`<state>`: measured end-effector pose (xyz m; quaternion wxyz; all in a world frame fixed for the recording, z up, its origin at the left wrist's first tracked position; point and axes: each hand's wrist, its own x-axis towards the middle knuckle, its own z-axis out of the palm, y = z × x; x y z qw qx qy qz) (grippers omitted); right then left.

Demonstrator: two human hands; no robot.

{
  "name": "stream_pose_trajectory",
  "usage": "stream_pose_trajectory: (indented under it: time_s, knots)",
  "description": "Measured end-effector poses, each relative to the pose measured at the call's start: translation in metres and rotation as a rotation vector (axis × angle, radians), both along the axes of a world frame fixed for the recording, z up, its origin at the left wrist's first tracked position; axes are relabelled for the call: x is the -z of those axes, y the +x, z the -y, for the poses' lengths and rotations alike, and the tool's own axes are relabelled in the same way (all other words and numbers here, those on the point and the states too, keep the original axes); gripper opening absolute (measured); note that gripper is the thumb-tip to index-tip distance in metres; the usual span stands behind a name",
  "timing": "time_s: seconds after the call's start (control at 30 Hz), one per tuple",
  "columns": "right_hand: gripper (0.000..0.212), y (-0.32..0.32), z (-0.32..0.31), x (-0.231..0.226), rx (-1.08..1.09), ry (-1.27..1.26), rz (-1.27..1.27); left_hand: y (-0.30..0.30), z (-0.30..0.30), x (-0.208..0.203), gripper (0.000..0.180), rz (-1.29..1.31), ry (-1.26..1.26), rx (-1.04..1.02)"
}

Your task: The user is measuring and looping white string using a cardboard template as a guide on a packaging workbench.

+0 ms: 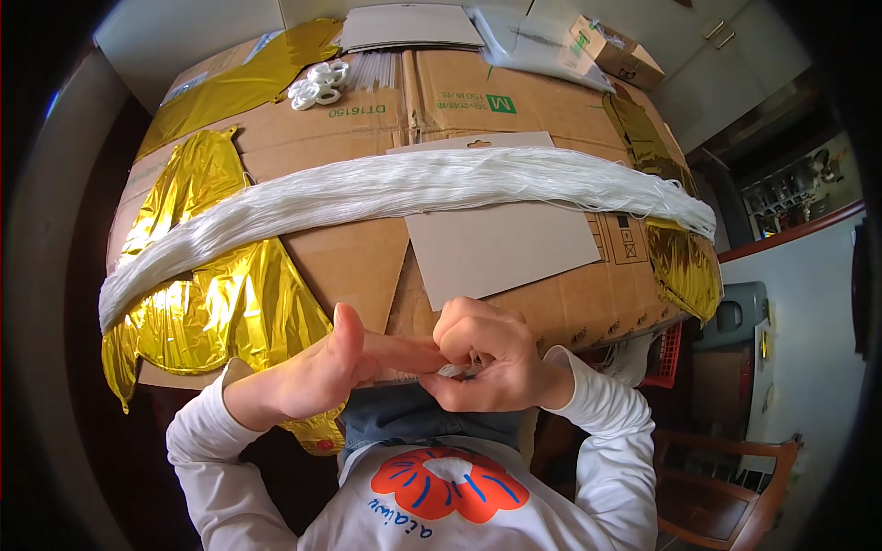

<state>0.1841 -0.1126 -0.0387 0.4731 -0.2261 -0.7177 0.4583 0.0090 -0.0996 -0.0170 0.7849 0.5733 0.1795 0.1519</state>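
Note:
My left hand [342, 361] is at the cardboard's near edge, thumb raised and fingers stretched flat toward the right. My right hand [490, 356] is closed with bent fingers at the left fingertips. A small white bit [450, 370] shows between the two hands, too little of it to name. Beyond them a long hank of white string [395, 186] lies across in an arc. Beneath it are a grey card sheet [501, 248] with a hanging slot and, at the left, a crumpled gold foil balloon [220, 303].
Flattened brown cardboard [349, 248] covers the table. At the back are white plastic rings [319, 84], clear sticks [375, 70], a grey card stack [411, 28], a clear bag [542, 50] and a small box [617, 53]. More gold foil [682, 262] hangs at right, near a wooden chair [717, 487].

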Motion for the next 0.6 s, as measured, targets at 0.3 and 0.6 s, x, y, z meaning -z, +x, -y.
stream_pose_trajectory:
  time_s: [0.3, 0.6]
  knots:
    - [0.028, -0.005, 0.002, 0.009, 0.124, 0.166, 0.0, 0.002, -0.001, 0.009, 0.09, -0.051, -0.023, -0.04]
    - [0.023, 0.0, -0.019, 0.001, 0.228, 0.074, 0.225, -0.003, -0.001, 0.005, 0.09, -0.075, 0.102, -0.194]
